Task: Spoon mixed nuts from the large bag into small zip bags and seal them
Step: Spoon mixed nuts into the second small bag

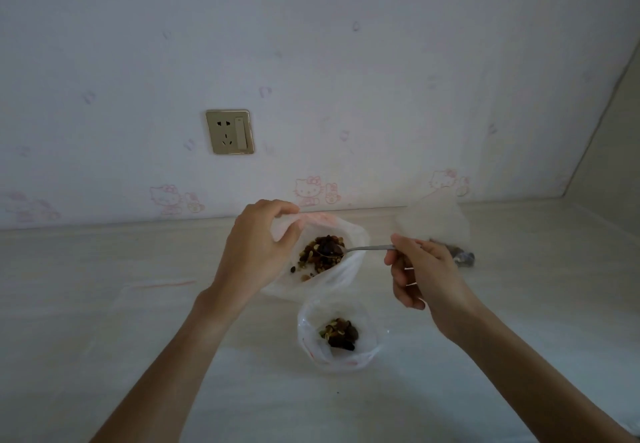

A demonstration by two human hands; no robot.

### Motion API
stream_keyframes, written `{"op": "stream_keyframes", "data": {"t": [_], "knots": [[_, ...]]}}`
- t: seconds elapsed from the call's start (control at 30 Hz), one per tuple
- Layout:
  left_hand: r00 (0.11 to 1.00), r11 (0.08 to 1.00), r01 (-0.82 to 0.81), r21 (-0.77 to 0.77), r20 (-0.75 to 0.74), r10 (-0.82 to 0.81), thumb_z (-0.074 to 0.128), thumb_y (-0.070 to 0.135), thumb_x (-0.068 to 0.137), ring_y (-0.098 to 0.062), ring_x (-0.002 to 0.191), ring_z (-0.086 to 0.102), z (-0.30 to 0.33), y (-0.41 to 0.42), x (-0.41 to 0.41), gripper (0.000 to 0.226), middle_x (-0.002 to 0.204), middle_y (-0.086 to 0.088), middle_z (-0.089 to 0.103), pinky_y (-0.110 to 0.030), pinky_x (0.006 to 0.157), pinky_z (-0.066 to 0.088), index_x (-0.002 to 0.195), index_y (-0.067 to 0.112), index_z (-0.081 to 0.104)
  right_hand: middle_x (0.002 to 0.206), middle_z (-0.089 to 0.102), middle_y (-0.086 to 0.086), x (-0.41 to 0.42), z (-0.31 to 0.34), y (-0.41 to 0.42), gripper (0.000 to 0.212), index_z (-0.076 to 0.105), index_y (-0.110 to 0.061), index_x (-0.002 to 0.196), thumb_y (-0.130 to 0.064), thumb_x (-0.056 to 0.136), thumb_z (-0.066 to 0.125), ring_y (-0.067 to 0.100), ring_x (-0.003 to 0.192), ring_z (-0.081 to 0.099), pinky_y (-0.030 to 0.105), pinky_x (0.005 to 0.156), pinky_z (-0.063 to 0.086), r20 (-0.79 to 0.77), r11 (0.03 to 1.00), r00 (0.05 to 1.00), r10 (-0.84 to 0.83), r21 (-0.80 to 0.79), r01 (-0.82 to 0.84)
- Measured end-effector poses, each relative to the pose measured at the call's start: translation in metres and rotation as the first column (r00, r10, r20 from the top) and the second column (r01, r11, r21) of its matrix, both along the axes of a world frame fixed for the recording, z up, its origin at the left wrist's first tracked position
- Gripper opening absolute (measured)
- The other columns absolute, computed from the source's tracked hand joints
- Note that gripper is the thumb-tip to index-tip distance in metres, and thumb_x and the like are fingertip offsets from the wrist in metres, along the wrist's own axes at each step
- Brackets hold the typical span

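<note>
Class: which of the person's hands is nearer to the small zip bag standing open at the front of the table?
Right. The right hand, holding the spoon, is just above and right of the small zip bag; the left hand grips the large bag's rim, farther back.

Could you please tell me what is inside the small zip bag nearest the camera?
The small zip bag stands open, holding a little heap of mixed nuts. Whatever lies beneath that heap is covered.

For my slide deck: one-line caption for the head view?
Left hand holds the large bag open; right hand spoons nuts.
</note>
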State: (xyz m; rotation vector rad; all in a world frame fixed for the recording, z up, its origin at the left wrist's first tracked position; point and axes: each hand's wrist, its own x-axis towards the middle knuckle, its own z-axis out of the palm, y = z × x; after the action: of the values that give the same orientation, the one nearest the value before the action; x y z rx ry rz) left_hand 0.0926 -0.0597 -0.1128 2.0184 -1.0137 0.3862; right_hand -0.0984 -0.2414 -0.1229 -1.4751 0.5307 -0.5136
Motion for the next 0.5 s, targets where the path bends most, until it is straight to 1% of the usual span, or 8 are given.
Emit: {"op": "stream_keyframes", "data": {"t": [0.03,0.1,0.17,0.23,0.3,0.4,0.47,0.5], "knots": [[1.0,1.0,-0.004,0.009,0.007,0.004,0.07,0.036,0.096,0.0,0.101,0.064,0.0,0.006,-0.007,0.019,0.106,0.019,0.069,-0.025,0.085,0.052,0.114,0.029,0.072,0.054,0.049,0.007,-0.005,0.0,0.0,0.048,0.067,-0.016,0.064,-0.031,0.106,0.052,0.022,0.037,0.043,0.024,0.037,0.026,0.004,1.0,1.0,0.009,0.0,-0.009],[1.0,0.999,0.007,0.054,-0.029,-0.005,0.072,0.036,0.094,0.001,0.083,0.067,-0.001,0.017,-0.023,0.01,0.088,0.02,0.07,-0.023,0.072,0.053,0.104,0.032,0.073,0.054,0.048,0.007,-0.016,-0.001,0.001,0.048,0.066,-0.016,0.063,-0.031,0.106,0.052,0.022,0.037,0.042,0.025,0.037,0.025,0.006,1.0,1.0,0.03,-0.002,-0.03],[0.996,0.99,0.022,0.14,-0.084,-0.01,0.071,0.041,0.093,0.001,0.072,0.066,-0.005,0.028,-0.038,0.006,0.073,0.02,0.069,-0.026,0.065,0.054,0.097,0.036,0.072,0.054,0.048,0.008,-0.028,-0.003,0.002,0.048,0.065,-0.016,0.063,-0.031,0.106,0.052,0.022,0.038,0.042,0.026,0.038,0.025,0.0,0.998,0.998,0.055,-0.004,-0.055],[0.995,0.97,0.02,0.241,-0.096,0.003,0.067,0.051,0.094,0.002,0.067,0.065,-0.012,0.036,-0.052,0.014,0.068,0.022,0.067,-0.026,0.058,0.049,0.096,0.039,0.072,0.053,0.047,0.008,-0.039,-0.005,0.003,0.046,0.064,-0.014,0.066,-0.033,0.106,0.051,0.022,0.039,0.041,0.027,0.038,0.025,-0.016,0.997,0.997,0.074,-0.014,-0.074],[0.995,0.941,0.004,0.34,-0.093,0.029,0.058,0.062,0.094,0.002,0.064,0.065,-0.021,0.042,-0.063,0.025,0.067,0.021,0.066,-0.022,0.056,0.045,0.098,0.041,0.07,0.054,0.047,0.009,-0.05,-0.007,0.005,0.045,0.063,-0.01,0.07,-0.033,0.106,0.05,0.022,0.039,0.041,0.026,0.038,0.025,-0.039,0.995,0.995,0.091,-0.032,-0.092],[0.988,0.906,-0.005,0.423,-0.137,0.07,0.049,0.071,0.094,0.002,0.064,0.065,-0.034,0.046,-0.074,0.035,0.069,0.02,0.068,-0.022,0.058,0.046,0.098,0.042,0.068,0.054,0.048,0.01,-0.064,-0.01,0.008,0.046,0.063,-0.007,0.071,-0.033,0.106,0.049,0.023,0.04,0.042,0.026,0.038,0.027,-0.08,0.988,0.989,0.127,-0.075,-0.133],[0.974,0.908,0.02,0.418,-0.213,0.077,0.049,0.069,0.096,0.001,0.065,0.066,-0.04,0.046,-0.079,0.034,0.069,0.018,0.07,-0.025,0.062,0.05,0.097,0.041,0.068,0.055,0.05,0.011,-0.07,-0.01,0.01,0.047,0.063,-0.005,0.072,-0.033,0.106,0.048,0.024,0.041,0.043,0.026,0.038,0.031,-0.103,0.978,0.984,0.148,-0.131,-0.161],[0.962,0.92,0.041,0.39,-0.263,0.069,0.053,0.064,0.097,0.0,0.065,0.067,-0.043,0.046,-0.081,0.03,0.068,0.017,0.071,-0.027,0.064,0.052,0.097,0.04,0.069,0.054,0.051,0.012,-0.073,-0.01,0.011,0.048,0.063,-0.004,0.072,-0.034,0.106,0.048,0.024,0.041,0.044,0.026,0.039,0.033,-0.112,0.967,0.982,0.154,-0.189,-0.173]]}}
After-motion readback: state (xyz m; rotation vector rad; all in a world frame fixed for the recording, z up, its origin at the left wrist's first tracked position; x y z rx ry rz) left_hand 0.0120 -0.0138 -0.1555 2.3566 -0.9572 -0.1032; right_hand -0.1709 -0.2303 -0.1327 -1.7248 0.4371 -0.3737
